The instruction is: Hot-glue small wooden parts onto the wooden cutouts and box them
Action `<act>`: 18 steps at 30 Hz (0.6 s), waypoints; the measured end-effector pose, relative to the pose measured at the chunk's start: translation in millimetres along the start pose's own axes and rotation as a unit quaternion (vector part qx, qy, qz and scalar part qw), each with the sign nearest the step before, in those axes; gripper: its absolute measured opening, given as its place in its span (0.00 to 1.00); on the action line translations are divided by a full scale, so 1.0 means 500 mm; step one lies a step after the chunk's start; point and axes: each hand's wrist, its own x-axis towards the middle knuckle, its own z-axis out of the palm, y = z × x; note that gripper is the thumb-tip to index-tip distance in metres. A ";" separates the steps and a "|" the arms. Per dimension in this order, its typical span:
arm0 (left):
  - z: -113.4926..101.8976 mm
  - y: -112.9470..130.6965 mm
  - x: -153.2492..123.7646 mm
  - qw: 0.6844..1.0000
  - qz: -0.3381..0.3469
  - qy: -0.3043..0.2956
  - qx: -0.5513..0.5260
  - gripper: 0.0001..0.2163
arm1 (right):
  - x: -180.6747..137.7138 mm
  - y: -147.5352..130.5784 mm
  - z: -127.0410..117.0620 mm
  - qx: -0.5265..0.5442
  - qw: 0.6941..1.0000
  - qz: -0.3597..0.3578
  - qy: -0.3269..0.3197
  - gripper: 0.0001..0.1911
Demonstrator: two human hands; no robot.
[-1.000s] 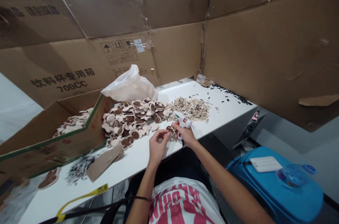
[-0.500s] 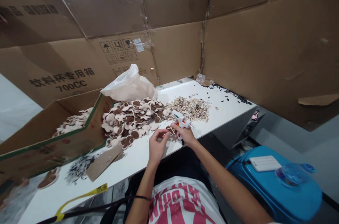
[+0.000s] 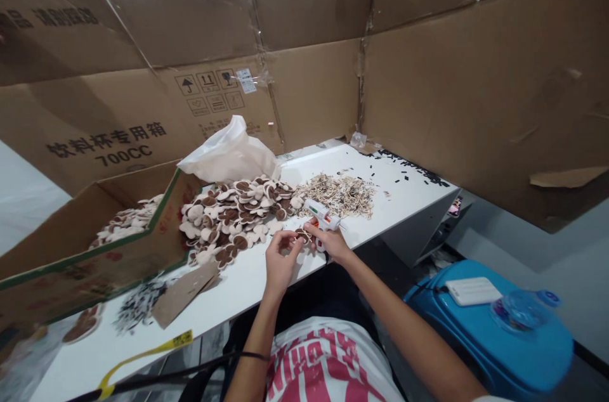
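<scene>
My left hand (image 3: 281,257) pinches a small brown felt piece with a pale edge (image 3: 303,236) near the table's front edge. My right hand (image 3: 333,245) is wrapped round a white and orange glue gun (image 3: 320,212), its fingertips also close to the felt piece. A thin pale strip shows on the brown face; its exact hold is too small to tell. Just beyond my hands lies a heap of short beige cord pieces (image 3: 340,194). Left of it, a bigger heap of brown and cream felt shapes (image 3: 240,215) covers the table.
A cardboard box (image 3: 109,256) with pale pieces inside stands at left. A white bag (image 3: 233,151) sits behind the felt heap. Cardboard walls (image 3: 314,85) enclose the back and right. Black bits (image 3: 419,168) lie far right; a blue stool (image 3: 504,351) holds a bottle (image 3: 521,311).
The view has shifted slightly, so everything sits a little further left. My hands keep nearly the same pose on the felt piece and the glue gun.
</scene>
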 end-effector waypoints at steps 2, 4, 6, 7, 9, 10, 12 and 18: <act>0.001 -0.002 0.000 1.000 0.000 0.008 -0.007 0.16 | -0.002 -0.004 0.001 0.002 1.000 0.004 -0.004 0.23; 0.001 -0.003 -0.001 1.000 0.004 0.016 -0.010 0.17 | -0.004 -0.008 0.001 0.002 1.000 0.003 -0.009 0.23; 0.002 -0.003 -0.001 1.000 0.008 0.025 -0.016 0.17 | -0.005 -0.010 0.001 0.004 1.000 -0.002 -0.010 0.23; 0.001 -0.003 -0.002 0.999 0.008 0.032 -0.021 0.17 | -0.005 -0.010 0.001 0.008 1.000 -0.005 -0.008 0.23; 0.000 -0.003 -0.002 0.999 0.003 0.045 -0.030 0.17 | -0.005 -0.009 0.001 0.018 1.000 -0.007 -0.005 0.23; -0.001 -0.004 -0.001 0.998 -0.003 0.049 -0.032 0.17 | -0.005 -0.008 0.000 0.021 1.000 -0.007 -0.001 0.23; -0.003 -0.003 0.000 0.998 -0.023 0.049 -0.028 0.16 | -0.005 -0.009 0.000 0.026 1.000 -0.007 0.010 0.23; -0.003 0.010 -0.001 0.998 -0.036 -0.039 0.027 0.13 | -0.008 -0.020 0.002 0.031 0.999 0.000 0.008 0.24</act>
